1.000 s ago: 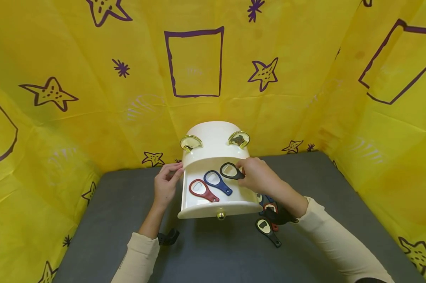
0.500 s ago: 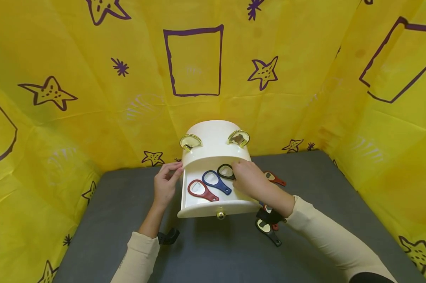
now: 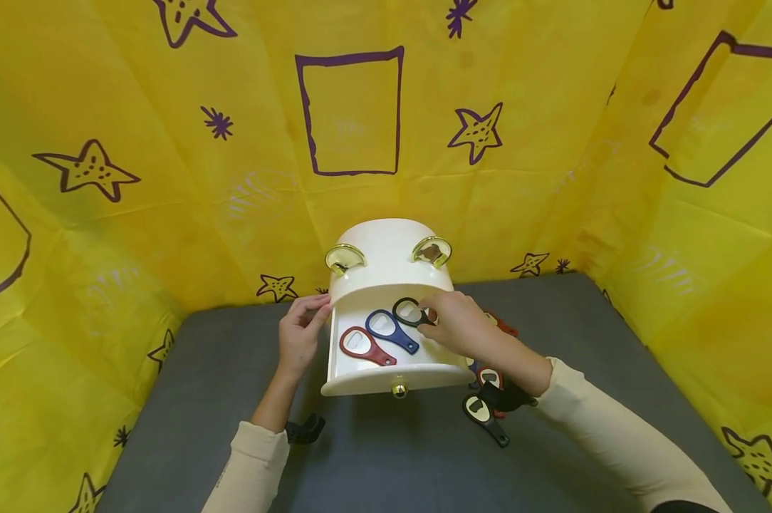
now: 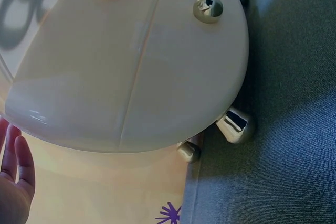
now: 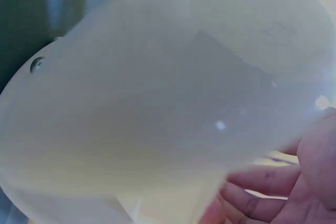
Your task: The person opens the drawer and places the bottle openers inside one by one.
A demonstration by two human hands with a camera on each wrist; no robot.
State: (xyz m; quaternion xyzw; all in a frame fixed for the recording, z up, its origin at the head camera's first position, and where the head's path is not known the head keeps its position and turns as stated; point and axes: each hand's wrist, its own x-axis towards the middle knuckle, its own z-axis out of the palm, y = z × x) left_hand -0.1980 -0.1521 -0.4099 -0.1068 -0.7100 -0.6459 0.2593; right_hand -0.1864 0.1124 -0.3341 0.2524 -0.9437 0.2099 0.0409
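A white rounded drawer box (image 3: 386, 249) stands with its drawer (image 3: 360, 367) pulled out. Inside the drawer lie a red bottle opener (image 3: 365, 346), a blue bottle opener (image 3: 392, 332) and a black bottle opener (image 3: 409, 312), side by side at a slant. My right hand (image 3: 459, 324) is over the drawer's right side, thumb and fingers parted around the black opener's handle. My left hand (image 3: 299, 335) touches the box's left side with its fingertips, holding nothing. The left wrist view shows part of that hand (image 4: 16, 177) at the box's edge; the right wrist view shows loosely bent fingers (image 5: 262, 182).
Right of the drawer, several more bottle openers lie on the grey table (image 3: 232, 399), among them a black bottle opener (image 3: 485, 419). Two gold-rimmed ears (image 3: 345, 258) stick up from the box, and a gold knob (image 3: 399, 390) sits on the drawer front. Yellow cloth (image 3: 245, 142) hangs behind.
The black opener in the drawer has shifted slightly left, closer to the blue one. My right hand moved left with it, then drew back a little with fingers parting. My left hand stays put.
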